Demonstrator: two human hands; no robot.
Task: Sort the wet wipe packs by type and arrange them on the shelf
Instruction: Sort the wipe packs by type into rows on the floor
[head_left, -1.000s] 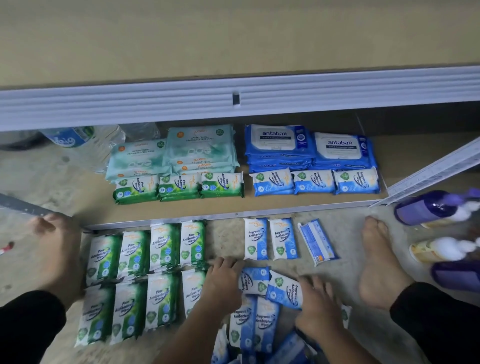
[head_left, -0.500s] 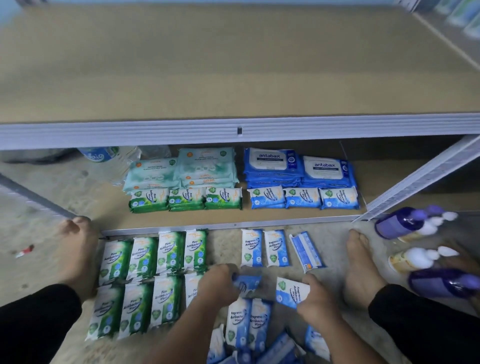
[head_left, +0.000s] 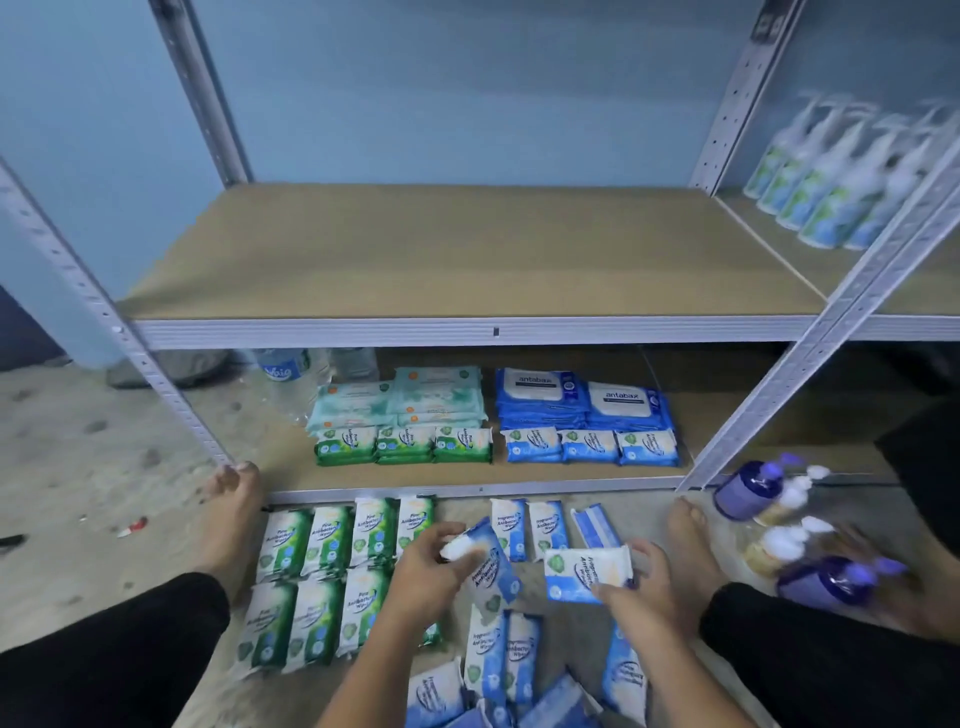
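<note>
My left hand (head_left: 428, 569) grips a small blue wipe pack (head_left: 485, 564), lifted off the floor and tilted. My right hand (head_left: 641, 587) holds another small blue wipe pack (head_left: 587, 571) flat, label up. Below them, more blue packs (head_left: 501, 654) lie loose on the floor, and three stand in a row (head_left: 548, 527) near the shelf edge. Green packs (head_left: 332, 571) lie in two rows on the left. On the bottom shelf (head_left: 291, 467) sit green small packs (head_left: 405, 444), blue small packs (head_left: 592, 446), pale green large packs (head_left: 400, 397) and blue large packs (head_left: 582, 397).
The middle shelf board (head_left: 467, 249) is bare. Pump bottles (head_left: 784, 530) lie on the floor at right, more bottles (head_left: 831, 187) stand on the neighbouring shelf. My bare feet (head_left: 228, 514) rest on either side. A water bottle (head_left: 291, 374) stands behind the bottom shelf's left end.
Both hands have lifted a blue pack each off the floor pile. The camera has tilted up, so the bare middle shelf and wall now show.
</note>
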